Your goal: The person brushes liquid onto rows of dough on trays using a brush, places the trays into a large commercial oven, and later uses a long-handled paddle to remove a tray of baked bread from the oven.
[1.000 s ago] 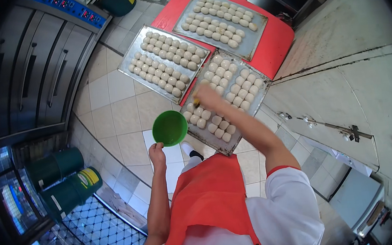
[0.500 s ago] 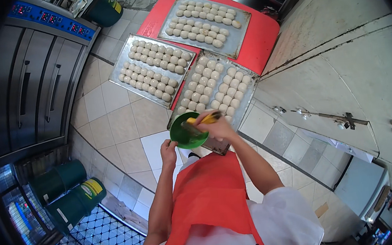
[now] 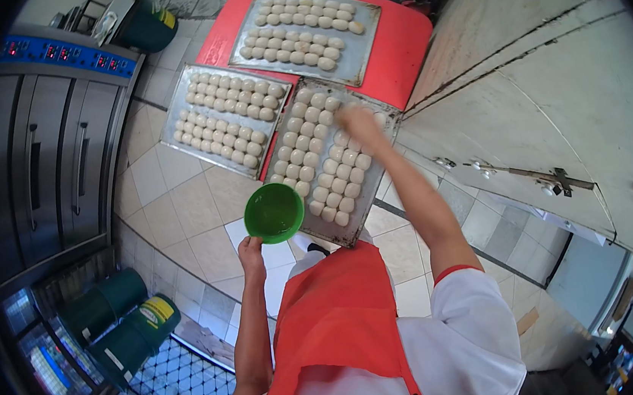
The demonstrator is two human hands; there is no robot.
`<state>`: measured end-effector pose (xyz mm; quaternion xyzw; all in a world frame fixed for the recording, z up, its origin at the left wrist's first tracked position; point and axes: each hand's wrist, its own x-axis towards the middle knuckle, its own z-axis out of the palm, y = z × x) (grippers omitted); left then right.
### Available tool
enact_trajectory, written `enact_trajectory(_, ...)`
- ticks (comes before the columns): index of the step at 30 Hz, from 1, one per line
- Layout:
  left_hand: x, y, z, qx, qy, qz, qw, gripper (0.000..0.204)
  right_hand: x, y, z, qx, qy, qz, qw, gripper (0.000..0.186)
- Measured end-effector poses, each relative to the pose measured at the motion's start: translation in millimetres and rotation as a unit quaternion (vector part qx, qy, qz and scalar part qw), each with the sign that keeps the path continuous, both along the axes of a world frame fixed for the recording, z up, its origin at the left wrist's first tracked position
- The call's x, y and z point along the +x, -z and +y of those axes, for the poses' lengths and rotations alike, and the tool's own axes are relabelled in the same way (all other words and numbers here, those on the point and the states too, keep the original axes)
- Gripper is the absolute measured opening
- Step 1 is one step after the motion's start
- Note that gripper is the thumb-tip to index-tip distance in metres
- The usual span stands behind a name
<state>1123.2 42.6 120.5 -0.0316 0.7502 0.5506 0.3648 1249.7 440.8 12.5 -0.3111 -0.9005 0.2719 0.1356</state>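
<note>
Gripped a round green plastic bowl (image 3: 268, 210) by its near rim in the left hand (image 3: 252, 255), mouth up, wet glint inside, beside a rectangular stained metal tray (image 3: 325, 228) of pale round dough balls (image 3: 342, 171) in two lengthwise blocks. Pointed the tray lengthwise away from the red apron (image 3: 333, 302), leaning right. Curled the blurred right hand (image 3: 361, 126) over the tray's far half; could not tell its grasp. Showed two similar loaded trays (image 3: 355, 57) at the red table (image 3: 405, 44).
</note>
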Motion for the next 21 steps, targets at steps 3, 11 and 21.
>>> enact_trajectory(3, -15, 4, -4, -0.063, 0.055, 0.055, 0.995, 0.02, 14, -35, -149, -0.04, -0.265, -0.101, 0.958, 0.016)
enact_trajectory(11, -25, 21, 3, 0.021, 0.224, 0.085, 0.971, 0.03, 90, -205, -170, -0.224, -0.028, 0.264, 0.938, 0.015)
enact_trajectory(21, 35, -9, 88, 0.068, 0.329, -0.043, 0.941, 0.024, 75, -172, -247, -0.079, 0.129, 0.076, 0.986, 0.012)
